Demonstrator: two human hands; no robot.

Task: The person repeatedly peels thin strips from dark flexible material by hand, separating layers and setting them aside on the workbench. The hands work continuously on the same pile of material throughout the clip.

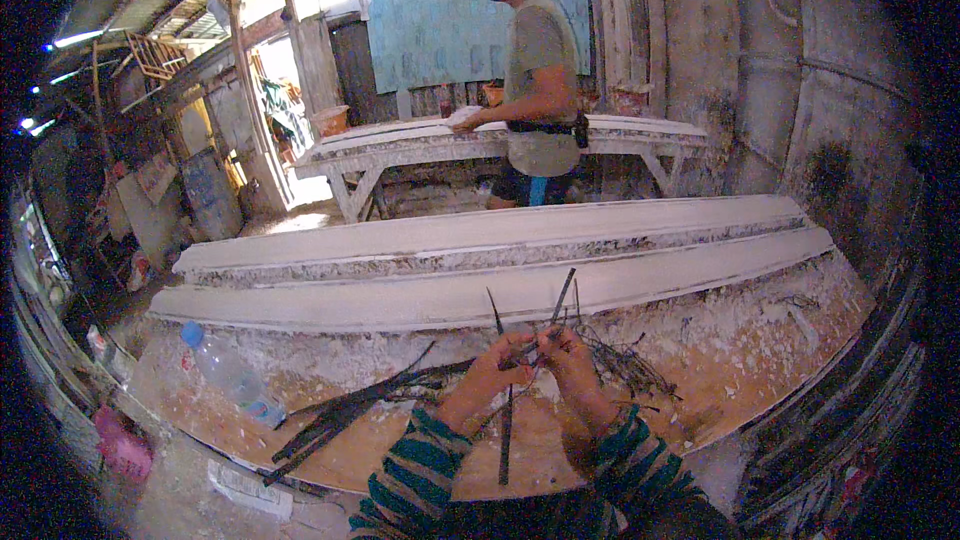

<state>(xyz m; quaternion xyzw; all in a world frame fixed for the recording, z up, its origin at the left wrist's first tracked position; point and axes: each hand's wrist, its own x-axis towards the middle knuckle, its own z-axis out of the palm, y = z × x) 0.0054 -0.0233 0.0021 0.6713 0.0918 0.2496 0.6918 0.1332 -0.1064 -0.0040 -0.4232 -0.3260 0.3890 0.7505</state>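
Note:
My left hand (490,372) and my right hand (572,360) are close together over the near side of the worktable (690,410), fingers pinched. A long thin dark strip (506,445) passes through the left fingers, its lower end hanging toward the table's front edge. Another narrow dark strip (564,295) sticks up from the right fingers. Where the two pieces meet between the fingertips is too small to make out. Left of my hands lies a bundle of dark flat strips (340,422). Just beyond and right of my right hand is a tangle of thin dark strands (632,370).
Two long white moulded lengths (420,295) lie across the table, with white crumbs around. A clear plastic bottle with a blue cap (228,372) lies at the left. Across the way, a masked person (545,70) stands at a second long bench (420,148).

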